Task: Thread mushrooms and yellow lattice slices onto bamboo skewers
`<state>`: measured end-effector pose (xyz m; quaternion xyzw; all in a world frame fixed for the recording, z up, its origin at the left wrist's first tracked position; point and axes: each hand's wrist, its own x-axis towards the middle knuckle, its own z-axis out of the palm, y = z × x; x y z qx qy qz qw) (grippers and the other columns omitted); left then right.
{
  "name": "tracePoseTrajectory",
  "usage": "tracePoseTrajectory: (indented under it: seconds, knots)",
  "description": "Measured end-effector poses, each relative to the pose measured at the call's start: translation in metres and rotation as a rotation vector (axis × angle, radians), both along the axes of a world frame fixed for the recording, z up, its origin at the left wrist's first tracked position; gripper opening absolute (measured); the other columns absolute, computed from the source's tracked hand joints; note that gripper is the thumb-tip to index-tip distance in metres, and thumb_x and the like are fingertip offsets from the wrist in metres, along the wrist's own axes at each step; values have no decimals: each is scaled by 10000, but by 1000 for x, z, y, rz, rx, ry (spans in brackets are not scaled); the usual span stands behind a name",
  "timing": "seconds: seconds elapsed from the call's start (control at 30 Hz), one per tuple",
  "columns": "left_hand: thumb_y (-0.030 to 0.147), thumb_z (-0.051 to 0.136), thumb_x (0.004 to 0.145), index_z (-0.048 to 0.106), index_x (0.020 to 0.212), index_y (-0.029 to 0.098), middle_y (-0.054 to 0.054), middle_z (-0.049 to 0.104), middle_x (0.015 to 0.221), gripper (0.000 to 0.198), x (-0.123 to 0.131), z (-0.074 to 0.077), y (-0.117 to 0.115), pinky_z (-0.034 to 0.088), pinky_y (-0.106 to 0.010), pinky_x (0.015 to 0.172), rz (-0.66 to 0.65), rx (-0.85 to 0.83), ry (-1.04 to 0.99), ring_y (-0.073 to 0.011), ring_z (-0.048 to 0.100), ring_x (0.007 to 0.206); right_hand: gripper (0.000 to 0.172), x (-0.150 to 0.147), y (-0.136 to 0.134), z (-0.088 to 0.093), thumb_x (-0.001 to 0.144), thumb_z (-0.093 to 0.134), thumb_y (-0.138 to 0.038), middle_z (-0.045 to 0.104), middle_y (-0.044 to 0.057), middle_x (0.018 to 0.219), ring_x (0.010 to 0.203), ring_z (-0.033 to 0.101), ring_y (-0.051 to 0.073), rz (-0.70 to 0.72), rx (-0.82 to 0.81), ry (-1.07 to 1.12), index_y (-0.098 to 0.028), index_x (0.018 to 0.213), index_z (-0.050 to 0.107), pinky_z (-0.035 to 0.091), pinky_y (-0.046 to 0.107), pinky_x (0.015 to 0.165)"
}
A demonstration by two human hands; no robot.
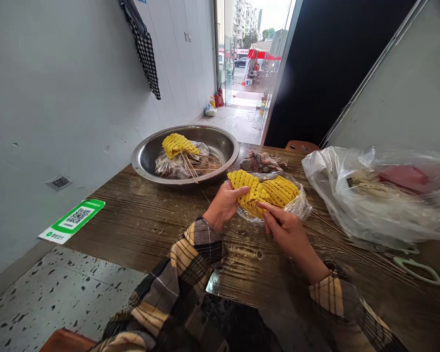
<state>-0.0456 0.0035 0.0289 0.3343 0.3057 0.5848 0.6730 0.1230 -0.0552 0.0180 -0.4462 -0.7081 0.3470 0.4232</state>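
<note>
In the head view, my left hand (223,203) grips a yellow food sheet (246,187) dotted with small slits, thumb on top. My right hand (280,224) is closed in a pinch at the sheet's lower edge; whatever lies between its fingertips is too small to make out. Under and beside both hands, more yellow scored food pieces (280,191) rest on a clear plastic bag (303,208). Beyond them sits a greyish-pink lump of food (263,162). Thin wooden skewers (366,247) lie on the table to the right.
A steel basin (227,161) at the back left holds a bagged bundle and skewered yellow pieces (179,145). At right are a large plastic bag (385,195) and pale green scissors handles (421,274). A QR-code card (75,220) lies on the wooden table's (132,234) left edge.
</note>
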Motion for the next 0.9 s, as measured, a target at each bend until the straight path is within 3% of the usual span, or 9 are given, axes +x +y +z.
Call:
tracePoseTrajectory:
  seconds: [0.53,0.9]
  knots:
    - [157,838,545,678,881,101,-82,727,882,376,-2,-2,2,528,-367,825,-3,5,-8,-228,690,825,295,-2,1,5,836,582,-306,559,-10,478,590,605,215,-40,5,56,-232,1056,764,512,363,610]
    - [136,837,547,665,892,115,-52,711,862,387,-1,1,-2,504,-316,775,-5,26,1,-176,659,762,286,-1,2,4,831,596,-270,558,-14,474,637,644,234,-19,3,76,-241,1059,765,527,383,649]
